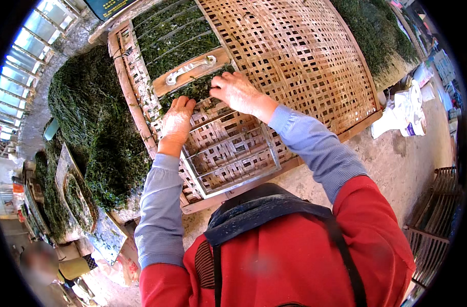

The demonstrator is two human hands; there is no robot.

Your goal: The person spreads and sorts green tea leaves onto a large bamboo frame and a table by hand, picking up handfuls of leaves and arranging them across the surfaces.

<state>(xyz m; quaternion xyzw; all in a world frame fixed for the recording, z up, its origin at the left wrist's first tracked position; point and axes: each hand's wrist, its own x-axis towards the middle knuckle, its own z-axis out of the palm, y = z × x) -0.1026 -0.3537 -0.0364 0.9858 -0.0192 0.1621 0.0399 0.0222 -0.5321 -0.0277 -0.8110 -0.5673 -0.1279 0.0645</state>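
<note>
A rectangular frame (239, 187) with thin crossbars lies on a woven bamboo tray (295, 50). Dark green plant strands (172, 32) cover its far part, while bamboo weave shows through its near part. Across the frame sits a wooden block (220, 56) with a pale handle (191, 70). Just on the near side of this block, both hands touch a strip of green strands (199, 89). My left hand (177, 121) is at the strip's left end, fingers bent and fingertips partly hidden. My right hand (237, 92) has its fingers curled at the right end, some tips hidden in the greens.
A large heap of green strands (91, 96) lies left of the tray; another heap (375, 34) is at the far right. A board (74, 172) leans by the left heap. White buckets (410, 119) stand right, slatted racks (429, 230) lower right. Another person (70, 268) is lower left.
</note>
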